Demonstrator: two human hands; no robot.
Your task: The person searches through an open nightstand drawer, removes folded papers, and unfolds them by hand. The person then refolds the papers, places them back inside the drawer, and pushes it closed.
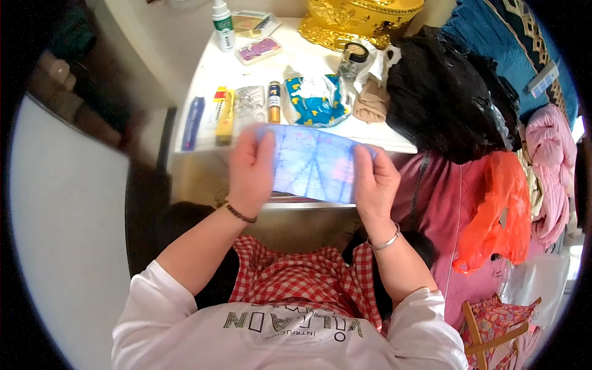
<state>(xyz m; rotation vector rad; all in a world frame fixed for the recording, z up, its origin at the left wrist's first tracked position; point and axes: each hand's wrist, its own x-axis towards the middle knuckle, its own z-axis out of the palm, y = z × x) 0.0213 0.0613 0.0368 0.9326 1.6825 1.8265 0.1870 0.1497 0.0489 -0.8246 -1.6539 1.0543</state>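
Observation:
Between my two hands, in front of the table's near edge, is a flat light-blue rectangle with dark crease-like lines and faint pink patches. Motion blurs it, and I cannot tell whether it is a packet or a folded sheet. My left hand pinches its left end, thumb on top. At its right end my right hand grips it the same way. Beyond it on the table lie a yellow box, a dark tube with a gold end and a teal packet with yellow shapes.
The white table also bears a blue pen-like stick, a white-and-green bottle, a purple-patterned case, a lidded jar and a gold ornate container. A black plastic bag and red bag are at right.

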